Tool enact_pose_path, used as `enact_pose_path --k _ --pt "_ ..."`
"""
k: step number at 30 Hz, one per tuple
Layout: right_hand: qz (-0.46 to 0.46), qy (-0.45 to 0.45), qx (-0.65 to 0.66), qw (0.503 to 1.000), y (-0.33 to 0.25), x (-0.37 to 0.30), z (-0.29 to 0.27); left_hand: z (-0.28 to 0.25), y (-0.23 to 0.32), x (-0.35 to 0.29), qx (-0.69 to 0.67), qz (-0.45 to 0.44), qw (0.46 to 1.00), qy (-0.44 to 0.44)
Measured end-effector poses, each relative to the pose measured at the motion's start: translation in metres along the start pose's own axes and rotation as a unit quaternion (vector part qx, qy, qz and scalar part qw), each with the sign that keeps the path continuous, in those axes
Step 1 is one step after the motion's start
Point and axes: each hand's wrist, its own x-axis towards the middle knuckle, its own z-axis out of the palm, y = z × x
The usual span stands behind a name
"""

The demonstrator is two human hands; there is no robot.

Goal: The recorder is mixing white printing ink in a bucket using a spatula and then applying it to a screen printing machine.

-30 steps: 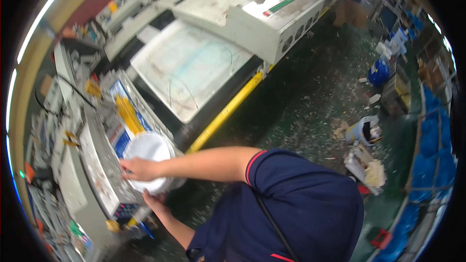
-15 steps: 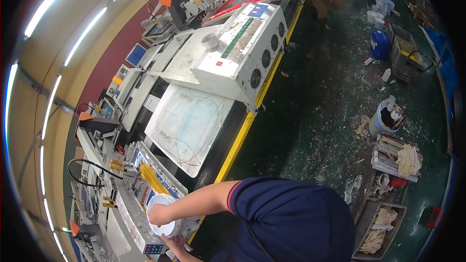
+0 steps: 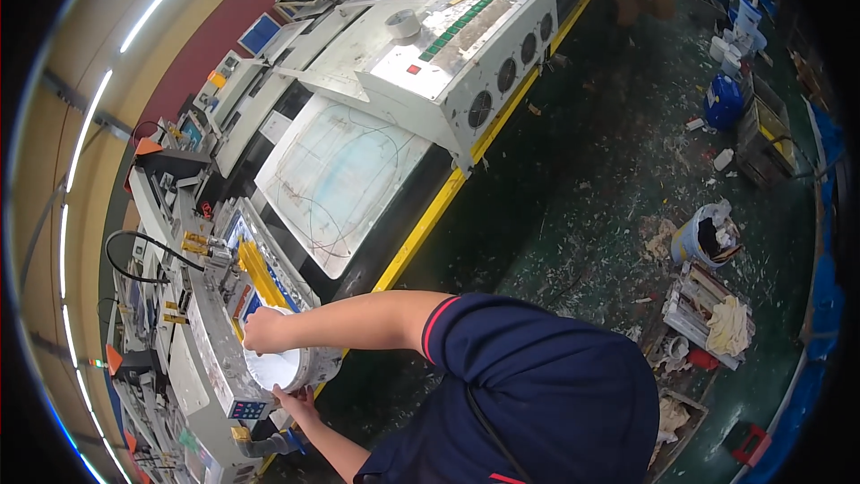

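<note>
A white bucket [image 3: 313,366] of thick white paste [image 3: 274,369] tilts at the edge of a printing machine. My right hand [image 3: 268,330] is closed in a fist above the far side of its mouth; whatever it grips is hidden. Below, my left hand [image 3: 296,401] holds the bucket by its lower near side, fingers against the wall. Just beyond the bucket, a yellow bar [image 3: 260,273] lies across a blue-edged screen frame [image 3: 285,282].
A control panel [image 3: 248,410] sits left of my left hand. Beyond are a pale platen [image 3: 345,184], a white unit with fans [image 3: 479,54] and a yellow rail [image 3: 430,226]. On the littered floor stand a waste bucket [image 3: 692,240] and a blue drum [image 3: 723,103].
My right hand has risen from inside the bucket to above its rim. My left hand still holds the bucket, which shows more of its side now. The whole view has shifted.
</note>
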Motion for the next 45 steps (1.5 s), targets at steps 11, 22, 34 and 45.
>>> enact_pose_path --k 11,22,34,45 --pt "0.055 -0.091 0.002 0.994 -0.014 0.045 0.044 0.016 -0.005 -0.008 0.008 -0.008 1.000 0.014" --pt "0.124 -0.049 0.062 0.989 0.018 0.037 0.046 0.008 -0.008 0.009 0.024 -0.016 0.999 0.030" --pt "0.126 -0.057 0.050 0.989 0.004 0.033 0.058 0.007 -0.026 0.040 -0.075 0.024 0.997 -0.018" --pt "0.112 -0.066 0.055 0.990 -0.005 0.012 0.050 0.054 0.006 -0.039 -0.018 0.027 0.999 0.017"
